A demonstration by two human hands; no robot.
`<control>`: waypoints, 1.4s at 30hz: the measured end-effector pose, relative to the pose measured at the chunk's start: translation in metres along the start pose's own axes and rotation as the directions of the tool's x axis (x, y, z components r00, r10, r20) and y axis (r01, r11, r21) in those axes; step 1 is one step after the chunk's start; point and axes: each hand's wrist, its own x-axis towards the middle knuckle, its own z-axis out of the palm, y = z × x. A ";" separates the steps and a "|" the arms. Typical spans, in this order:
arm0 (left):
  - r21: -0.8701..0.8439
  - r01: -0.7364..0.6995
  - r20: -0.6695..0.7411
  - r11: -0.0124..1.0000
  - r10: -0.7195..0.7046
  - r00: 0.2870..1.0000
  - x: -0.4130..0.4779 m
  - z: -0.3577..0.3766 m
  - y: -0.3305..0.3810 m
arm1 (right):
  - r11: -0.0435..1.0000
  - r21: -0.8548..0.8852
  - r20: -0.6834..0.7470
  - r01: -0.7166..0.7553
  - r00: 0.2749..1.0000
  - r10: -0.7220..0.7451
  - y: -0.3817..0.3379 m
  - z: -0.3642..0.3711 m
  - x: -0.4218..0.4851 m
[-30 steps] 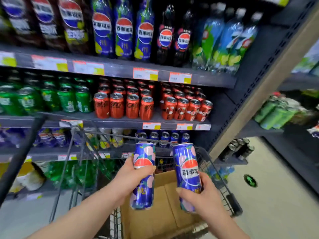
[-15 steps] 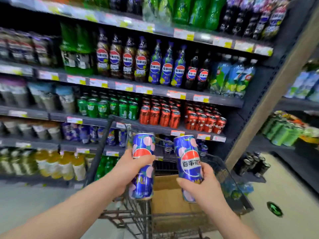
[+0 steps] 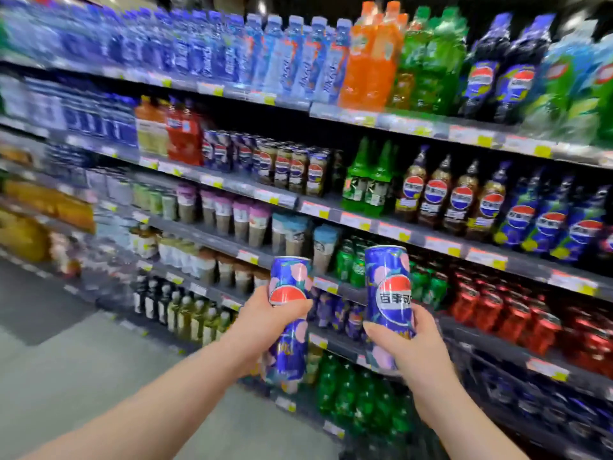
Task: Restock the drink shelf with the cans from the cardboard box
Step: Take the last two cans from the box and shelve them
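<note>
Before the drink shelf (image 3: 335, 287): left hand (image 3: 262, 322) wrapped around one blue can (image 3: 288, 322), right hand (image 3: 409, 350) around another (image 3: 389, 303). Held upright, labels outward, probably for matching to stock.

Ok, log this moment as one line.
left hand: holds blue can upright | right hand: holds second blue can upright | both before drink shelf | none shelved

Retail shop, drinks aisle. Tiered metal shelving (image 3: 331, 207) stocked in rows: water bottles (image 3: 232, 48), cola bottles (image 3: 461, 194), red cans (image 3: 517, 313), green bottles (image 3: 351, 393). Price tags (image 3: 487, 258) along every shelf edge. Grey floor (image 3: 83, 370). Left end blurred; probably further bottled drinks.
</note>
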 end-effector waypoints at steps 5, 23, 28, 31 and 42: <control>0.000 -0.001 -0.182 1.000 0.001 0.983 0.037 -0.140 0.019 | 0.997 0.079 0.141 -0.013 0.990 0.001 -0.007 0.147 0.030; -0.074 -0.089 -0.362 0.993 0.057 0.931 0.273 -0.312 0.049 | 0.985 0.159 0.328 0.064 0.938 -0.114 -0.028 0.399 0.278; -0.030 -0.098 -0.351 0.995 0.081 0.933 0.374 -0.326 0.074 | 0.981 0.152 0.303 0.121 0.939 -0.163 -0.050 0.439 0.387; -0.022 -0.092 -0.353 0.996 0.078 0.932 0.418 -0.335 0.077 | 0.980 0.126 0.264 0.154 0.947 -0.183 -0.055 0.460 0.441; -0.031 -0.121 -0.130 0.992 0.116 0.985 0.566 -0.366 0.091 | 0.993 -0.025 0.075 0.114 0.991 -0.112 -0.032 0.518 0.582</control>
